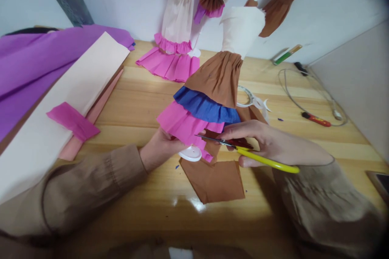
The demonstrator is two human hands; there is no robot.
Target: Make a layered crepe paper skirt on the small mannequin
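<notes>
In front of me a small dress form leans to the right, wearing a paper dress (217,75) with a cream top and brown, blue and pink ruffled layers. My left hand (159,147) is closed on the lower edge of the pink ruffle (179,119), beside the white round base (191,153). My right hand (263,139) grips yellow-handled scissors (267,162), whose blades point left and lie across the pink ruffle's hem. How far the blades are apart is hard to make out. Under the hands lies a cut piece of brown paper (217,182).
A second paper dress (179,20) stands at the back against the wall. Purple paper (45,52), a cream sheet (88,64) and a magenta strip (73,121) lie left. A tape roll (251,98), a grey cable (287,93) and a green tool (287,54) are at right.
</notes>
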